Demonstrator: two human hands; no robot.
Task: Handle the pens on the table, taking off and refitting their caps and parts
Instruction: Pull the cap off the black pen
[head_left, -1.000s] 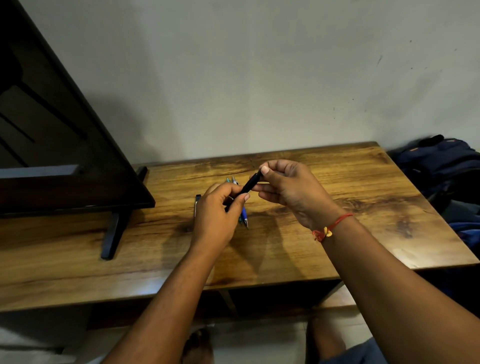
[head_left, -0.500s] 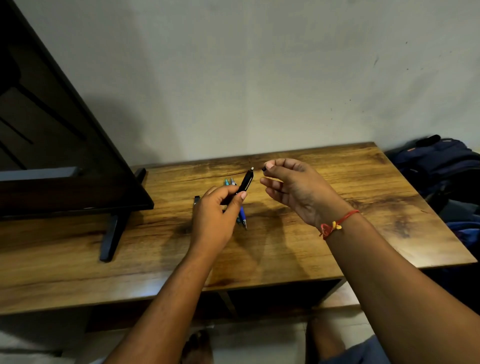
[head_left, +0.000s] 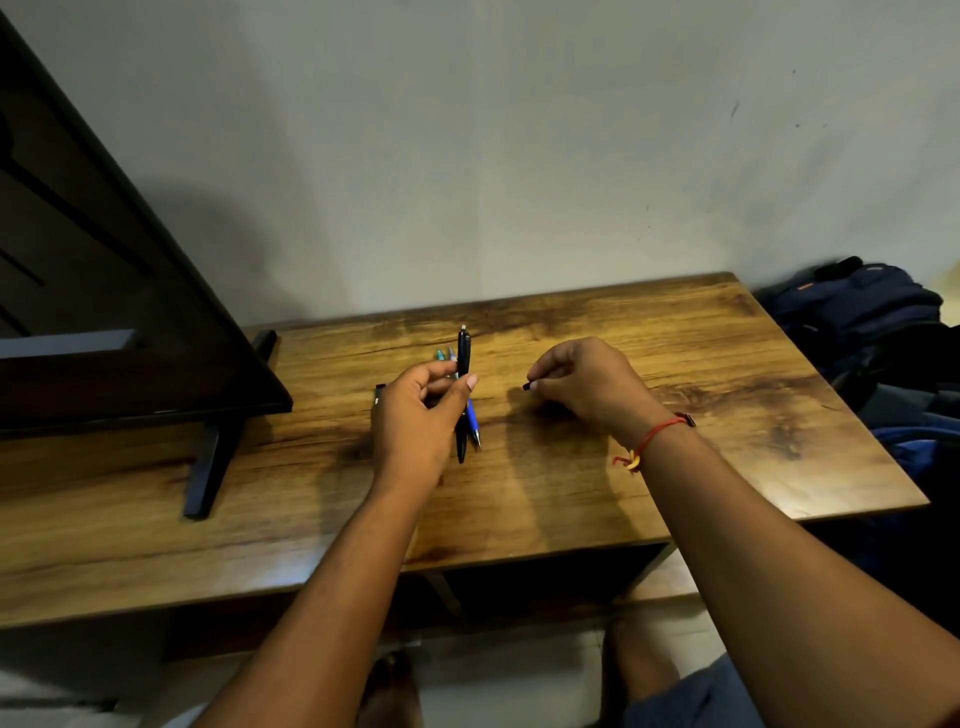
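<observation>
Gripping the black pen around its middle, the left hand is holding it nearly upright just above the counter, a pale tip showing at the top end. The right hand is pinching a small black part between thumb and fingertip, well apart from the pen, low over the wood. The dismantling step appears to be in hand: the part is off, and the next move is likely either setting it down or bringing it back to the open end, which is calling for careful lining-up with the barrel. A blue pen is lying on the counter right behind the held one, with teal ends peeking out beyond the left fingers; how many pens are lying there is hard to tell. A dark object is sitting mostly hidden behind the left hand, and what the small part is, cap or button, is too small to make out.
</observation>
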